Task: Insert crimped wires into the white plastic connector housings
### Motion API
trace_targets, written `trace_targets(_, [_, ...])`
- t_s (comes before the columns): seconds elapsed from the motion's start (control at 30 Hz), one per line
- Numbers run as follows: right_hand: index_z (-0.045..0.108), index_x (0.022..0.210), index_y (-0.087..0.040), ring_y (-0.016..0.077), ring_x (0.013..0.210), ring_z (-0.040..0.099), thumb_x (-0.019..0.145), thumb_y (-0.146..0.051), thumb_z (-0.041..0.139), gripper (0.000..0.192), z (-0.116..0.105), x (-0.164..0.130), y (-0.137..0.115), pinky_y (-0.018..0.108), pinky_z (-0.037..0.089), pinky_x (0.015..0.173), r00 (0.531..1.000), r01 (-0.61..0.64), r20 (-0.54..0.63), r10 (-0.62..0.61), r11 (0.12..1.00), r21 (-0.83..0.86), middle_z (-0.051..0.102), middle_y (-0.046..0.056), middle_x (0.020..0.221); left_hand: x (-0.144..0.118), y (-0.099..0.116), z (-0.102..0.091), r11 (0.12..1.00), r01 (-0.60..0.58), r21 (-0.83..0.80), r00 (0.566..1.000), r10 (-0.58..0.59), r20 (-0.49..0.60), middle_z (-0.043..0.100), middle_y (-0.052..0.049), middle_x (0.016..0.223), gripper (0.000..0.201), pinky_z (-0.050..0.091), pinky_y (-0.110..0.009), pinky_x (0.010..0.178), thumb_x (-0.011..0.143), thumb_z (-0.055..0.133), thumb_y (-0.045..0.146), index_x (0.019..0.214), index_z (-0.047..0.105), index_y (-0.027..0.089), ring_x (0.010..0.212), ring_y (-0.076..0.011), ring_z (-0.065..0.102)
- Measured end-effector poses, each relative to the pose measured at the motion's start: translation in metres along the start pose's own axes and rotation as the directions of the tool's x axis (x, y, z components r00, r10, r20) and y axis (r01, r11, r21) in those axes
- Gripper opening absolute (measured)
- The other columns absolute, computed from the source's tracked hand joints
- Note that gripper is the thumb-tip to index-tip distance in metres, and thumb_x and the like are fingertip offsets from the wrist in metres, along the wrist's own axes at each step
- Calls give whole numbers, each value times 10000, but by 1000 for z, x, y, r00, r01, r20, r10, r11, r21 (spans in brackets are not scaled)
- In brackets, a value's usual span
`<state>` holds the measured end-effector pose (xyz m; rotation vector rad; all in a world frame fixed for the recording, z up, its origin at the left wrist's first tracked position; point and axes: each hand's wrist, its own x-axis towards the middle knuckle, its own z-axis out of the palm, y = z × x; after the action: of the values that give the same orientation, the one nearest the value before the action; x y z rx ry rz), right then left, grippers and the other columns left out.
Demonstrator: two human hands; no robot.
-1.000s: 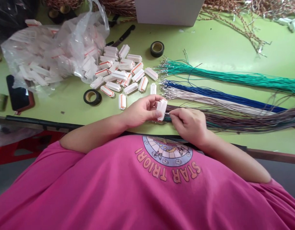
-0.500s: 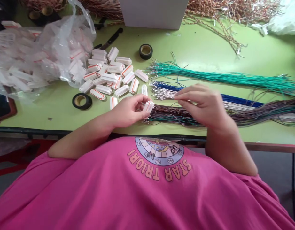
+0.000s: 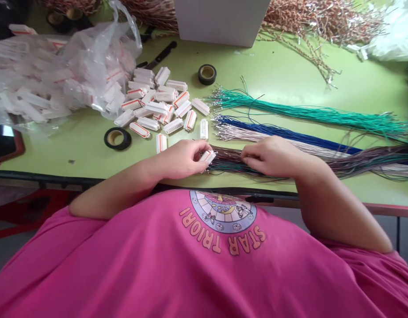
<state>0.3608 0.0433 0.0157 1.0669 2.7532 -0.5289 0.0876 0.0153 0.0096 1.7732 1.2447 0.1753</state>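
Note:
My left hand (image 3: 185, 158) pinches a white connector housing (image 3: 208, 156) between thumb and fingers, just above the left ends of a brown wire bundle (image 3: 226, 154). Over the same bundle, farther right, lies my right hand (image 3: 273, 155) with its fingers closed and pressed down among the wires. What sits between those fingertips is hidden. Behind the hands, white wires (image 3: 235, 132) and blue wires (image 3: 238, 121) lie side by side. Several loose connector housings (image 3: 157, 107), some with an orange stripe, are heaped beyond my left hand.
A clear plastic bag (image 3: 67, 75) of more housings lies at the left. Black tape rolls (image 3: 117, 138) rest on the green table (image 3: 290, 70), and a knife (image 3: 162, 55) lies behind the heap. Green wires (image 3: 306, 108) stretch across the right; a pale box (image 3: 220, 26) stands at the back.
My right hand has come down from over the white wires onto the brown bundle. The left hand still holds the housing, now tilted a little more. The view has shifted slightly.

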Motion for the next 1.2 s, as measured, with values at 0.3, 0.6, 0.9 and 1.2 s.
trace_targets(0.3, [761,985,-235,157,749,650,951,-372,557,248,-45,-35,9,280,457,692,962,270,-62,-267,886,377,747,34,857,-1,-1,0,914,-29,-404,1000,23,-18,669,-17,825,459,500,-272,686,847,661,310,1268,575,149,702,-126,630])
trace_targets(0.6, [718,988,-155,144,723,609,964,-211,489,236,15,17,-34,261,432,672,856,342,-470,-216,918,200,699,56,805,8,-2,13,570,32,-821,998,25,56,676,-31,942,454,569,-253,687,765,799,272,1147,586,151,753,-113,655])
trace_targets(0.9, [768,934,-159,136,638,625,949,-227,480,297,34,13,-37,265,393,613,842,170,-538,-30,962,212,738,50,752,9,-2,14,436,114,-893,993,-56,100,686,-31,961,491,598,-258,700,743,825,247,1169,590,174,771,-125,690])
trace_targets(1.2, [757,870,-159,147,642,602,937,-321,445,358,27,14,-46,269,375,635,938,-107,-255,237,894,436,727,57,740,8,-4,15,552,48,-833,999,-42,30,643,-2,885,578,589,-264,704,782,786,244,1304,542,201,751,-112,649])
